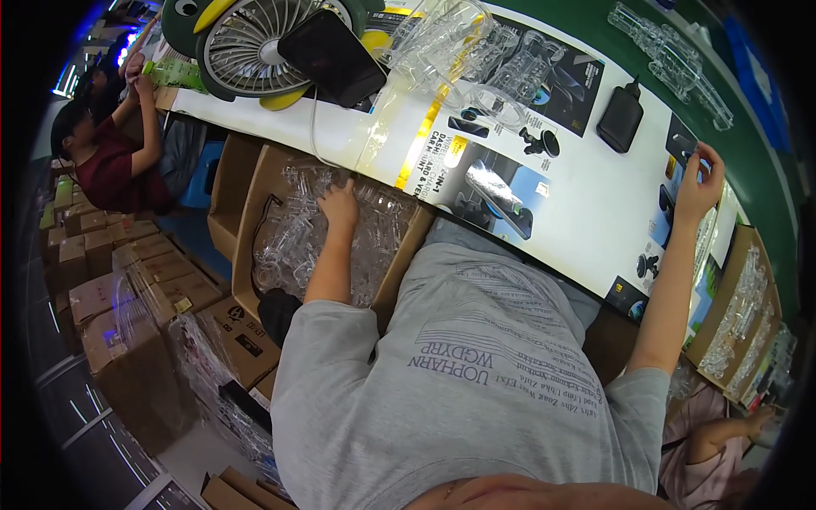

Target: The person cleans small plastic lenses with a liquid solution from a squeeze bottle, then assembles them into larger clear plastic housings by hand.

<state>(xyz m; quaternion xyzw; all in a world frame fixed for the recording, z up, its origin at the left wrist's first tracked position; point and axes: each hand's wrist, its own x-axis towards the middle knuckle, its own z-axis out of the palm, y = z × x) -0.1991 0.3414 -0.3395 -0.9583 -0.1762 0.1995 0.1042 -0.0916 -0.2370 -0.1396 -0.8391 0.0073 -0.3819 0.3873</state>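
Down left, left hand [339, 204] half-buried among clear trays [293, 242], grip unclear; right hand [699, 183] pinching something hidden.

white table [595, 212], printed cards [501, 183], perhaps charger [620, 119]

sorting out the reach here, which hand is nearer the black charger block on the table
Right. The right hand rests on the table just beside the black charger block; the left hand is far off, down in the cardboard box.
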